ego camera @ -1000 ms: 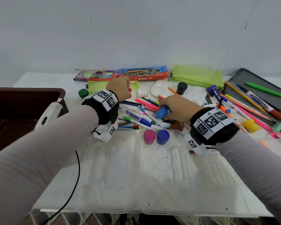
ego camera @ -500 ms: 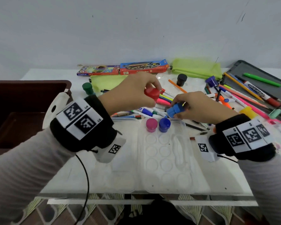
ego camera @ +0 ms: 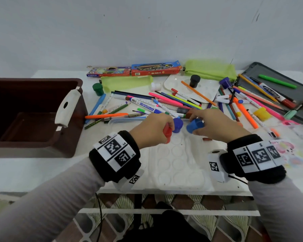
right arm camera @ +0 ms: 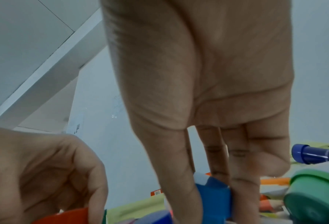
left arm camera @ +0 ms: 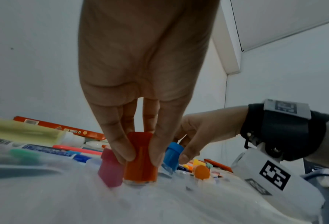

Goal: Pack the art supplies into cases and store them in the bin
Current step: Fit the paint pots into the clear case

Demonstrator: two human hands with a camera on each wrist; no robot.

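My left hand [ego camera: 164, 127] pinches a red paint pot [ego camera: 167, 134] from above and holds it upright on the clear plastic tray case [ego camera: 173, 154]. In the left wrist view the red paint pot [left arm camera: 140, 171] stands right beside a pink pot [left arm camera: 109, 169]. A dark blue pot [ego camera: 177, 124] stands in the tray between my hands. My right hand [ego camera: 197, 124] grips a light blue pot [ego camera: 192, 127], tilted, just right of the dark blue one. In the right wrist view the fingers close round the light blue pot [right arm camera: 213, 197]. In the head view my left hand hides the pink pot.
A brown bin [ego camera: 33, 116] stands open at the left. Behind the tray lie several pens and markers [ego camera: 156, 105], a green pot [ego camera: 98, 89], a black pot [ego camera: 194, 80], green pouches [ego camera: 210, 69], two pencil boxes [ego camera: 155, 68] and a dark pen tray [ego camera: 278, 88] at the right.
Both hands have come down from above the pens to the tray. The left has lowered the red pot beside the pink one; the right has brought the light blue pot next to the dark blue one.
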